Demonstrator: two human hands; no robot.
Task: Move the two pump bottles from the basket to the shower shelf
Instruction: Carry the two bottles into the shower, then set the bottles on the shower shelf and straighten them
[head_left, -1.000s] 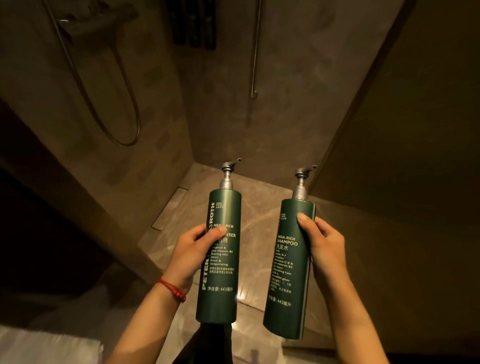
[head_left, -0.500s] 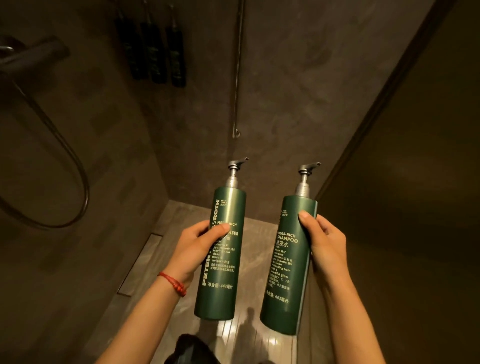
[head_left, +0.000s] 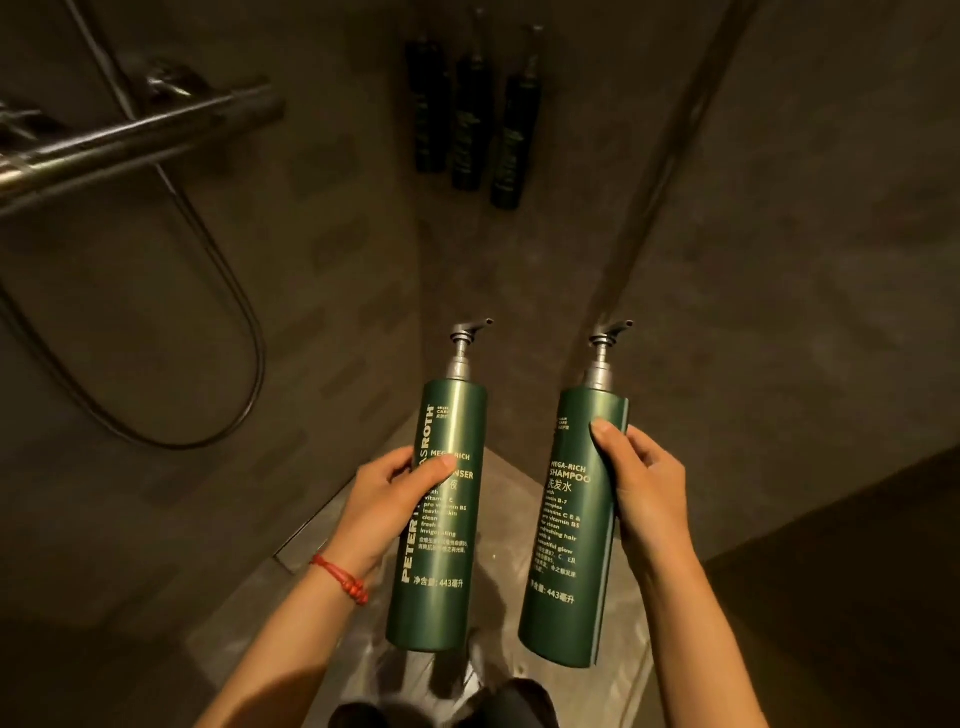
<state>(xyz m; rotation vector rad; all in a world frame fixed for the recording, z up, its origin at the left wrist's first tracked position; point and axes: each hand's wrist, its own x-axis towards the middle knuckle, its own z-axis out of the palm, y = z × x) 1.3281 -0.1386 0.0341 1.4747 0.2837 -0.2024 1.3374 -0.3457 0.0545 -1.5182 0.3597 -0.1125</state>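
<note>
I hold two tall green pump bottles upright in front of me inside a dim shower stall. My left hand (head_left: 387, 506) grips the cleanser bottle (head_left: 441, 561) at mid-height; a red cord circles that wrist. My right hand (head_left: 644, 499) grips the shampoo bottle (head_left: 563, 566) from its right side. Both have silver pump heads pointing right. Three dark pump bottles (head_left: 470, 119) hang in a row on the far wall above, well beyond both hands. No basket is in view, and I cannot make out a shelf surface.
A metal shower bar with valve (head_left: 130, 140) juts from the left wall, and a hose (head_left: 228, 374) loops below it. A thin vertical pipe (head_left: 670, 171) runs down the right wall corner. A floor drain slot (head_left: 306, 540) lies below my left hand.
The view has tilted up and moved into the stall: the three wall bottles and the shower bar have come lower and closer. Both hands keep their grip on the bottles.
</note>
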